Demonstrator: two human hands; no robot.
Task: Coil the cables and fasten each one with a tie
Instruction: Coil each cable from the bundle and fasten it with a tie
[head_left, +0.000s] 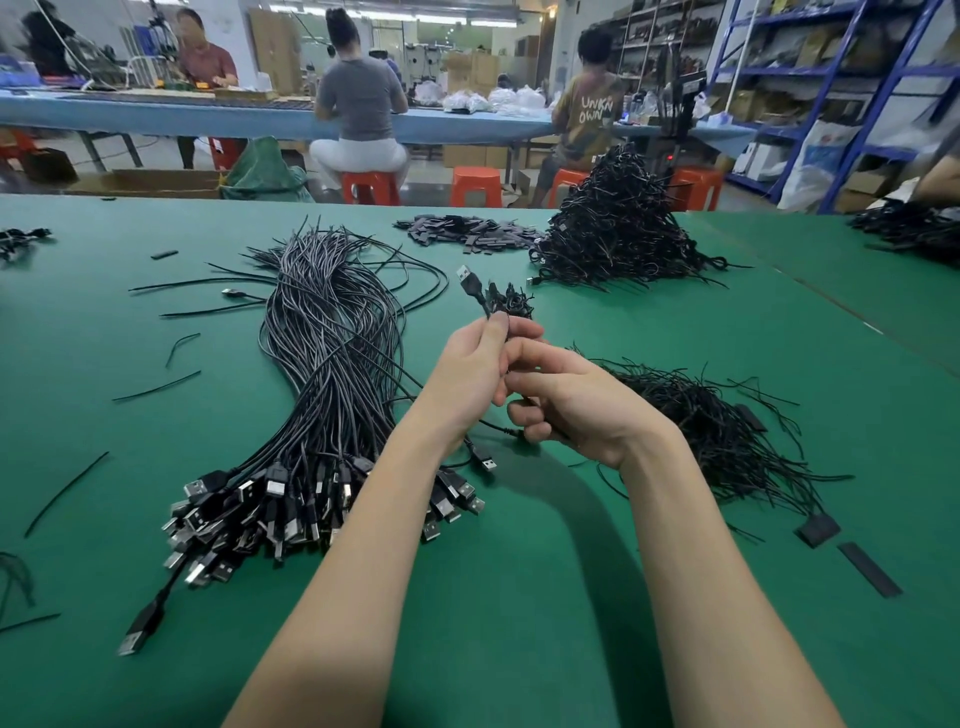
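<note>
My left hand (475, 364) pinches the USB cable (470, 285), plug up at frame centre; my right hand (566, 402), directly below-right, clamps its lower run.

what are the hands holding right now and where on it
Both hold one black USB cable. The left hand pinches it just below the upper plug; the right hand has its grip lower down, near the dangling plug.

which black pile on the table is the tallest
The cone-shaped pile at the far right, beside the flat strips. It rises to a peak, while the uncoiled cables and the ties lie low.
</note>
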